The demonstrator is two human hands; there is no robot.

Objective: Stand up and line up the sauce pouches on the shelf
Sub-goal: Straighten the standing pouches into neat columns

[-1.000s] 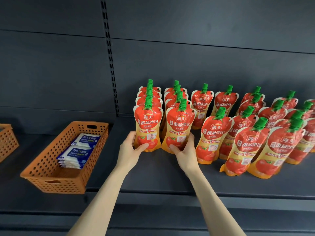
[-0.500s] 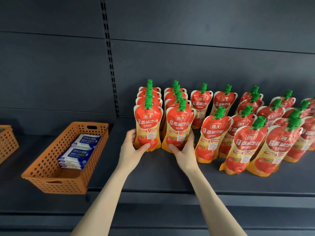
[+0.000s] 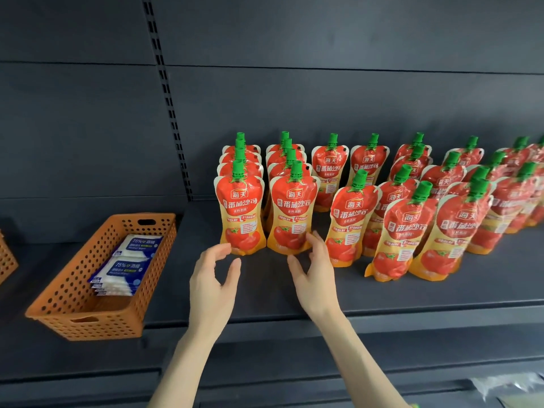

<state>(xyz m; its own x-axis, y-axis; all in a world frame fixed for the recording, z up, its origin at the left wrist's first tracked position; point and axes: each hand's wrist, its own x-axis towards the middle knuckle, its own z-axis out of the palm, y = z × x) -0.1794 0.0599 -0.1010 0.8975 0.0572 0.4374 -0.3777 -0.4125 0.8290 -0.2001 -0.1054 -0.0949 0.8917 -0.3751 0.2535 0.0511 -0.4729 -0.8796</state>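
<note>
Red and orange tomato sauce pouches with green caps stand upright on the dark shelf [image 3: 265,293]. Two tidy rows sit at the left, led by the front left pouch [image 3: 240,212] and the front second pouch [image 3: 293,216]. Further right, more pouches stand in looser, slanting rows, such as a leaning pouch [image 3: 350,225] and another one [image 3: 401,235]. My left hand [image 3: 213,285] hovers open just below the front left pouch, fingertips near its base. My right hand [image 3: 315,273] is open too, its fingers close to the second pouch's lower right corner.
An orange perforated basket [image 3: 73,310] with blue-and-white wipe packets [image 3: 126,262] stands on the shelf to the left. Part of a second orange basket [image 3: 7,260] shows at the far left edge. A slotted upright [image 3: 167,98] runs up the back wall.
Both hands have let go of the two front pouches and drawn back toward the shelf's front edge, fingers spread. The two pouches stay standing.
</note>
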